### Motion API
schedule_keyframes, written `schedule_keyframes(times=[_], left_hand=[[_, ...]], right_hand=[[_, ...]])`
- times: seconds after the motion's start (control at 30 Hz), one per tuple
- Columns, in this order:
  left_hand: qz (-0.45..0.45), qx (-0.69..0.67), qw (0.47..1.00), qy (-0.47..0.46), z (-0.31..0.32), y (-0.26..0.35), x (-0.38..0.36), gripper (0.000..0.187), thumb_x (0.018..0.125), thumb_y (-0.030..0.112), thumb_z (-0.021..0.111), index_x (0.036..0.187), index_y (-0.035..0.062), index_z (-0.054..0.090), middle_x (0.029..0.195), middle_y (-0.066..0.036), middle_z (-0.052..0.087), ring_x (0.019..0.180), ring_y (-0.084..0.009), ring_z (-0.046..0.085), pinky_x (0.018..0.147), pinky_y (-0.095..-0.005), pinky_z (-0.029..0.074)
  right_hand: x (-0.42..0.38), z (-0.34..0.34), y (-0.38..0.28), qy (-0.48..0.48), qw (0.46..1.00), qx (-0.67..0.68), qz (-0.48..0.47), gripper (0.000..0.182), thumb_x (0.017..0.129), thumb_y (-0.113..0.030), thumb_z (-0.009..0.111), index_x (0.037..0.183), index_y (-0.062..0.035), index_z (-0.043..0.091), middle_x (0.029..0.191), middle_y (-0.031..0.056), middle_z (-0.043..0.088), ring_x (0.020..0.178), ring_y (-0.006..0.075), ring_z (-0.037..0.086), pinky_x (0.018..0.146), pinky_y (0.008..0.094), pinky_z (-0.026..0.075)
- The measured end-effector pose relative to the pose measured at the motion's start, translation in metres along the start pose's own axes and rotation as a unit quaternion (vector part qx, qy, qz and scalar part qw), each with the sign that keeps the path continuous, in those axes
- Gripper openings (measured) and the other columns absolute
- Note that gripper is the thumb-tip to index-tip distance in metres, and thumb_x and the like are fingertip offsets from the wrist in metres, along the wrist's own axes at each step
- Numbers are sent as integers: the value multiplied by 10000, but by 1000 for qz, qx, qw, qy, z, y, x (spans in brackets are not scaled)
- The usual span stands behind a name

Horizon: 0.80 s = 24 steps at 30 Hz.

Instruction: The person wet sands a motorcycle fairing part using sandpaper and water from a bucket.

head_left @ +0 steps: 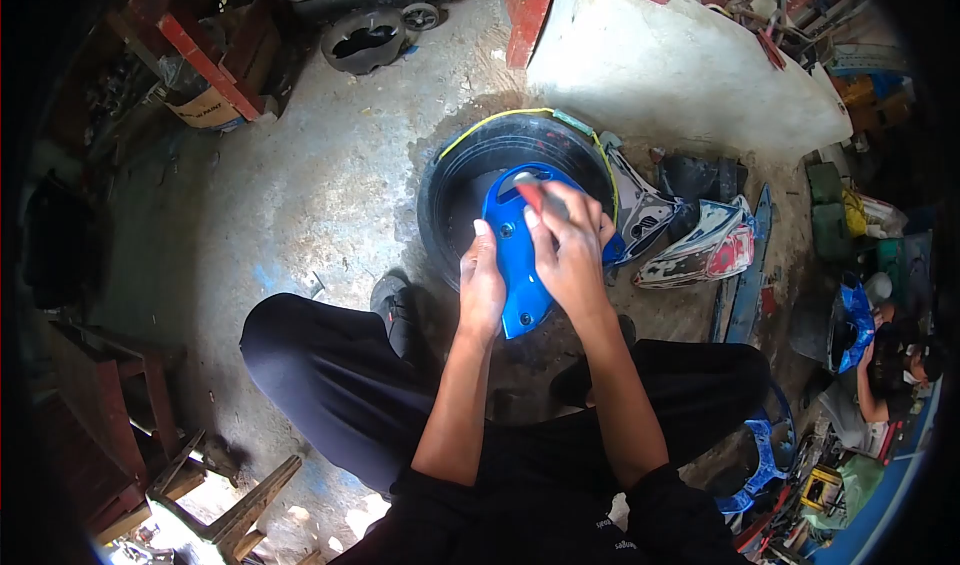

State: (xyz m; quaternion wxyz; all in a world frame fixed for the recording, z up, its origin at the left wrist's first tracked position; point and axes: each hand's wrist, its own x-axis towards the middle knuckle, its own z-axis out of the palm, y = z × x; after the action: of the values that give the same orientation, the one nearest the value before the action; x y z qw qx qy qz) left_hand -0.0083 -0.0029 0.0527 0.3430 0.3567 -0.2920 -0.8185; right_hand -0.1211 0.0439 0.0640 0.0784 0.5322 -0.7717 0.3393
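A glossy blue motorcycle body panel (pixel 522 277) with bolt holes and a looped upper end is held tilted above a round black tub (pixel 447 180). My left hand (pixel 482 283) grips the panel's left edge, thumb on its face. Near the panel's top, my right hand (pixel 570 250) is closed around a small red piece with a pale end (pixel 529 193). Blur hides what kind of thing this piece is. The fingers of my right hand lie over the panel's right side.
Worn panels, including a white and red one (pixel 712 250), lie right of the tub. A co-worker (pixel 890 370) handles another blue panel (pixel 856 320) at far right. Behind stand a white board (pixel 660 65) and a dark basin (pixel 362 43). A wooden stool (pixel 225 510) is lower left.
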Motion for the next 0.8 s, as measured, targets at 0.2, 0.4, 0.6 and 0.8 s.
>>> schedule_keyframes(times=[0.2, 0.4, 0.6, 0.8], left_hand=[[9, 106, 994, 20, -18, -8, 11, 705, 1098, 599, 324, 1243, -11, 645, 1152, -94, 678, 1034, -157, 627, 944, -318, 511], [-8, 20, 999, 27, -5, -3, 3, 662, 1121, 545, 301, 1147, 2, 679, 990, -57, 683, 890, -118, 618, 848, -303, 525], [-27, -54, 998, 10, -17, -12, 12, 628, 1123, 520, 330, 1230, -9, 651, 1097, -96, 687, 969, -153, 642, 898, -317, 540], [28, 17, 999, 6, -10, -2, 0, 509, 1121, 457, 427, 1205, 31, 691, 992, -24, 707, 851, -69, 609, 781, -267, 532]], right_hand=[[-31, -7, -23, -74, 997, -6, -19, 274, 950, -236, 678, 1193, -137, 754, 1296, -1, 650, 1189, 279, 543, 1014, 487, 298], [-14, -8, -17, -57, 998, -21, -8, 283, 944, -189, 668, 1211, -137, 751, 1339, 3, 649, 1245, 302, 532, 1049, 506, 288], [-35, -8, -29, -69, 997, -33, -13, 295, 941, -174, 660, 1218, -145, 755, 1354, 13, 657, 1262, 272, 544, 1077, 450, 273], [9, 6, 0, -6, 999, -34, 43, 257, 966, -189, 637, 1180, -128, 766, 1422, 31, 612, 1294, 300, 518, 1094, 508, 268]])
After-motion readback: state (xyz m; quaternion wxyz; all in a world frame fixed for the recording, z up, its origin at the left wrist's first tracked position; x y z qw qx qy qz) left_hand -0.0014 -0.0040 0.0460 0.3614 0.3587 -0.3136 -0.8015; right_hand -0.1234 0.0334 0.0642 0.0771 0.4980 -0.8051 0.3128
